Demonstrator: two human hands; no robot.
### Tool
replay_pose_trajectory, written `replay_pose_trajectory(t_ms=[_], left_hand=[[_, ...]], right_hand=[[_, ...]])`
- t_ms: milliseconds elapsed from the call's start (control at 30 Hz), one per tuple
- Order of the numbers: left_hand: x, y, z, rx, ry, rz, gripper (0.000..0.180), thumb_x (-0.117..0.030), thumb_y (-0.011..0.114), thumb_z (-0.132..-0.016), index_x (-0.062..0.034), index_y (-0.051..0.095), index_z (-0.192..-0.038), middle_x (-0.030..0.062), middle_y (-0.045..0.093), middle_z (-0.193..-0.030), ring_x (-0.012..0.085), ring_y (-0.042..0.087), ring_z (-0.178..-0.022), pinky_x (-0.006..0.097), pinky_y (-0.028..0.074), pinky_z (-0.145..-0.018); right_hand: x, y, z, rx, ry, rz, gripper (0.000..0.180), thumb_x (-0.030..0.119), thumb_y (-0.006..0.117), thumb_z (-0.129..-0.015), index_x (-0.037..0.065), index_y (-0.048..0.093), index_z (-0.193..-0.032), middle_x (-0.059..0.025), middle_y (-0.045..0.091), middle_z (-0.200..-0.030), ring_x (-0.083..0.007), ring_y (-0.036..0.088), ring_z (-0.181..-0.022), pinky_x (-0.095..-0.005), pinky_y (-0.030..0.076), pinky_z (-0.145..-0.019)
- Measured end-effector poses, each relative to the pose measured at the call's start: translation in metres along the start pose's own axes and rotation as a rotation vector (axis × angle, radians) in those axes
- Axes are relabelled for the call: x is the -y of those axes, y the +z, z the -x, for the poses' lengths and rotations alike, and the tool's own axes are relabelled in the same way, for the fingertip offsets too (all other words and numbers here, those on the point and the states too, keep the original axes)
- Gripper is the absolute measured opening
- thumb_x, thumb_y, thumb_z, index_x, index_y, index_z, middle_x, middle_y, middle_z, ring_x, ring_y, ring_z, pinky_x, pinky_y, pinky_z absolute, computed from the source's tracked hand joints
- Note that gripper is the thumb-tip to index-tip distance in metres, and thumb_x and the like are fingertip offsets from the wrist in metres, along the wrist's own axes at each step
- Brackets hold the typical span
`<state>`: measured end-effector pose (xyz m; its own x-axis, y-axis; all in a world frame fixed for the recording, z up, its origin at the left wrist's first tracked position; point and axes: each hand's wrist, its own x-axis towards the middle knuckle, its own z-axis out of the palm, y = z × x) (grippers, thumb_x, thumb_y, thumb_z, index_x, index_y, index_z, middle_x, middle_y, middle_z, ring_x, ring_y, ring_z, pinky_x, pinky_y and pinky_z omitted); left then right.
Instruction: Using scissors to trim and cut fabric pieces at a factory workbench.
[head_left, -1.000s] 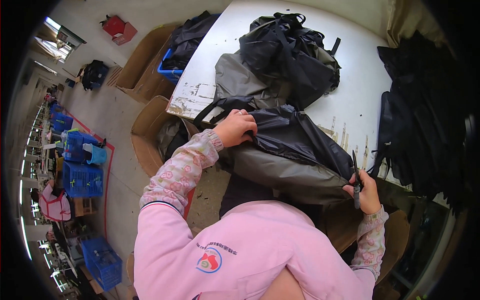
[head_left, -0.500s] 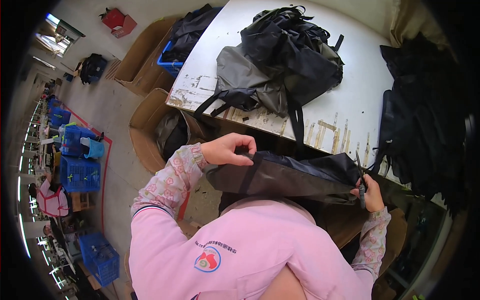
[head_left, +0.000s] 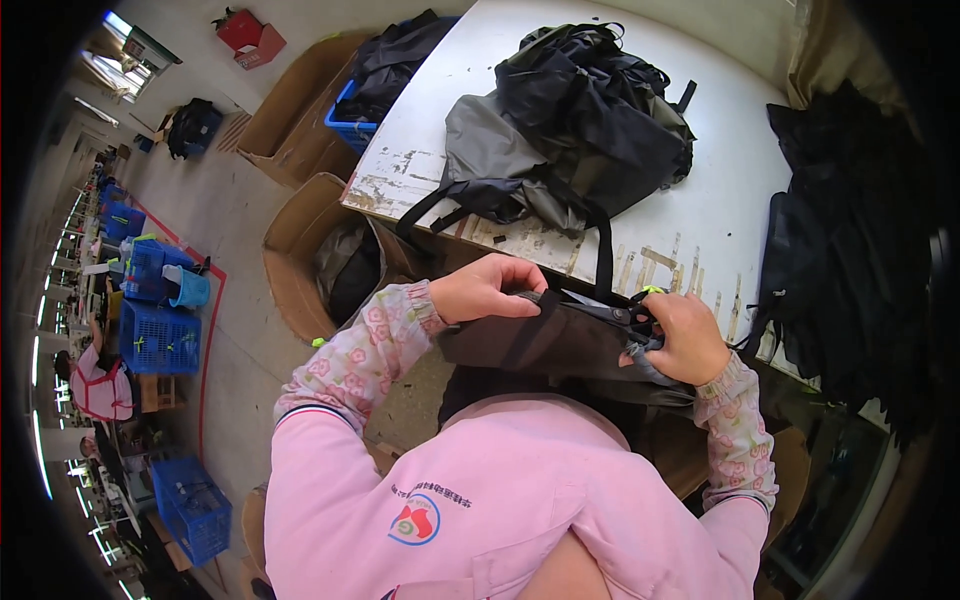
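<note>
A dark grey-black fabric bag piece point(head_left: 575, 345) lies across in front of me, just below the table edge. My left hand point(head_left: 492, 288) pinches its upper edge between thumb and fingers, beside a black strap crossing the fabric. Scissors point(head_left: 612, 313) are in my right hand point(head_left: 685, 338), their blades pointing left along that edge toward my left fingers. Grey material is wrapped around part of their handles. Whether the blades touch the fabric I cannot tell. Beyond my hands, a heap of black and grey bags point(head_left: 590, 130) rests on the white table point(head_left: 735, 150), straps hanging over the front edge.
Black bags point(head_left: 845, 250) are piled at the right. Left of the table stand cardboard boxes point(head_left: 290, 240) and a blue crate point(head_left: 352, 128) with dark fabric. Farther left are blue crates point(head_left: 160, 338), a red floor line point(head_left: 205, 370) and a person in pink point(head_left: 100, 385).
My right hand has moved left and slightly up, bringing the scissors from upright at the fabric's right end to lying along its upper edge. My left hand has shifted slightly right and up.
</note>
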<state>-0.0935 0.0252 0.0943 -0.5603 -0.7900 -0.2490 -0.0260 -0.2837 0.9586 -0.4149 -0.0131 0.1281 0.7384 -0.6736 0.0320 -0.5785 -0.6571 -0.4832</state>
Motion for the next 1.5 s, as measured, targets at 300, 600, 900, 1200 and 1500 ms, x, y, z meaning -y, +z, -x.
replay_pose_trajectory(t_ms=[300,600,900,1200,1500], left_hand=[[-0.002,0.009,-0.002,0.000,-0.016,-0.030,0.014,-0.008,0.070,-0.082,-0.0050,0.061,-0.093,-0.0076,0.056,-0.082,0.0014,0.047,-0.075,0.019,0.039,-0.069],[-0.008,0.004,-0.007,0.025,-0.006,-0.048,0.014,-0.007,0.070,-0.083,-0.0040,0.062,-0.094,-0.0065,0.057,-0.085,0.0014,0.049,-0.077,0.018,0.040,-0.070],[-0.007,-0.012,0.005,-0.038,0.184,-0.151,0.014,-0.009,0.068,-0.086,-0.0022,0.061,-0.096,-0.0023,0.060,-0.090,0.0052,0.053,-0.085,0.023,0.044,-0.077],[-0.037,-0.021,0.008,-0.063,0.288,-0.320,0.021,-0.011,0.070,-0.083,0.0002,0.061,-0.098,0.0035,0.064,-0.090,0.0100,0.057,-0.086,0.027,0.047,-0.078],[-0.158,-0.099,-0.049,-0.519,0.636,-0.908,0.018,-0.015,0.074,-0.081,-0.0069,0.067,-0.095,0.0040,0.066,-0.082,0.0134,0.060,-0.077,0.029,0.049,-0.072]], right_hand=[[0.008,0.000,-0.007,0.056,-0.069,0.004,0.056,0.049,0.083,-0.062,0.006,0.056,-0.085,-0.0073,0.060,-0.072,-0.0306,0.059,-0.071,-0.0385,0.040,-0.066],[0.007,-0.007,-0.008,0.116,0.003,0.080,0.051,0.046,0.084,-0.063,0.005,0.057,-0.079,-0.0126,0.061,-0.066,-0.0368,0.062,-0.066,-0.0434,0.046,-0.062],[-0.020,0.011,0.024,-0.018,0.269,-0.237,0.048,0.034,0.087,-0.062,0.004,0.055,-0.082,-0.0160,0.059,-0.069,-0.0399,0.060,-0.068,-0.0417,0.046,-0.060],[-0.050,-0.021,0.104,0.125,0.334,-0.300,0.024,0.009,0.055,-0.094,-0.007,0.059,-0.112,-0.0212,0.061,-0.080,-0.0281,0.048,-0.072,-0.0429,0.044,-0.069],[-0.082,-0.128,0.005,-0.571,0.225,0.007,0.025,0.008,0.066,-0.086,0.001,0.053,-0.106,-0.0124,0.061,-0.083,-0.0240,0.059,-0.073,-0.0328,0.046,-0.067]])
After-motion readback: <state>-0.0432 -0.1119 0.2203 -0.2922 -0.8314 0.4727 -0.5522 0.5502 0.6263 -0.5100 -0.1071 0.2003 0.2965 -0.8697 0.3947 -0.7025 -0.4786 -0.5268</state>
